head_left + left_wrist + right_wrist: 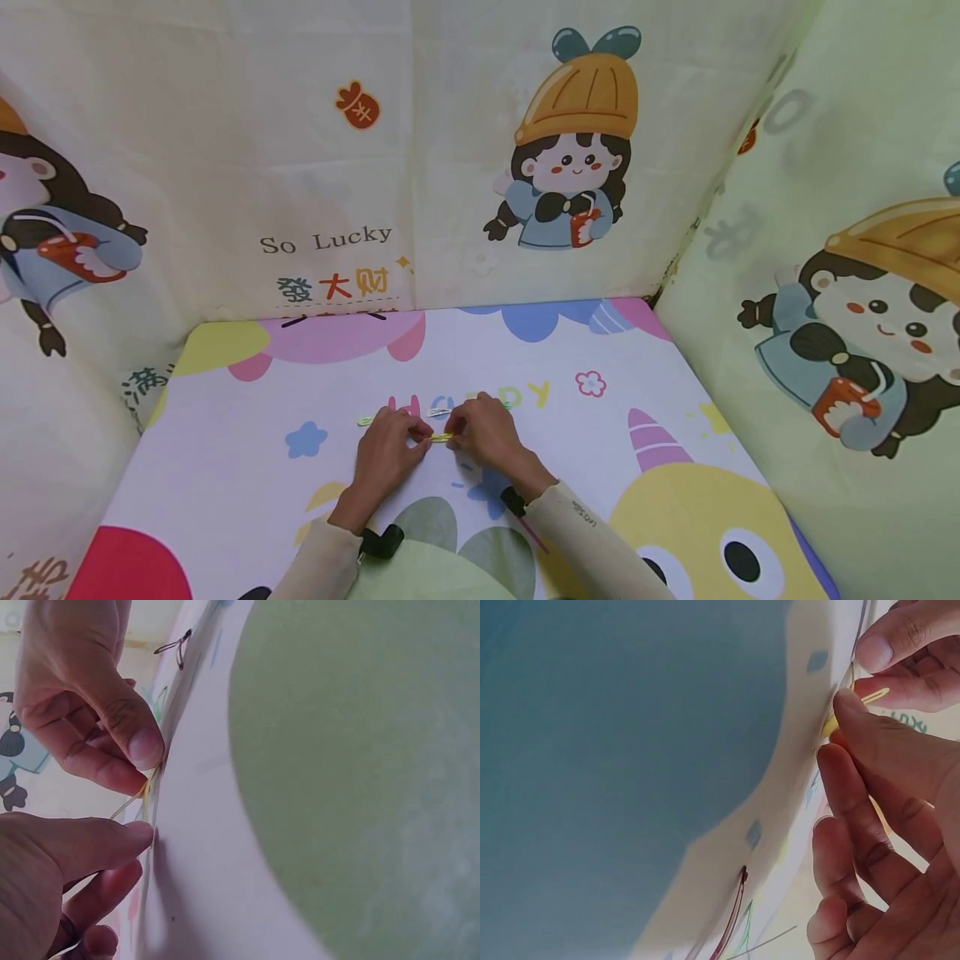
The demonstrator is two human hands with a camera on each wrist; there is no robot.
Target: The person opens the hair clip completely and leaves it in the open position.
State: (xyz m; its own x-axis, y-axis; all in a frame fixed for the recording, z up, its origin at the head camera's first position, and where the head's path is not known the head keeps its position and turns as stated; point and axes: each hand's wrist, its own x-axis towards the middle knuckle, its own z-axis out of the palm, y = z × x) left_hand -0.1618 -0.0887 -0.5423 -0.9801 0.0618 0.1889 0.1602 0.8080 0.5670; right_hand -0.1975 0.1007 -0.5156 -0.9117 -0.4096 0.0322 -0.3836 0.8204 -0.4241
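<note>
A yellow snap hair clip (pixel 441 437) is held between both hands just over the printed tabletop. My left hand (pixel 388 446) pinches one end with thumb and fingertips. At the other end, my right hand (pixel 486 429) grips it the same way. In the right wrist view the hair clip (pixel 876 696) has its narrow loop standing apart, pointing toward the left hand (pixel 915 645). The left wrist view shows its thin yellow strips (pixel 147 787) spread between the fingertips of the two hands.
Beyond the hands lie a white hair clip (pixel 438 412) and a green one (pixel 365 421), with another greenish clip (pixel 507 406) by the right hand. A dark red clip (pixel 534 535) lies near the right forearm. Printed cloth walls (pixel 450 167) stand around the table (pixel 240 467).
</note>
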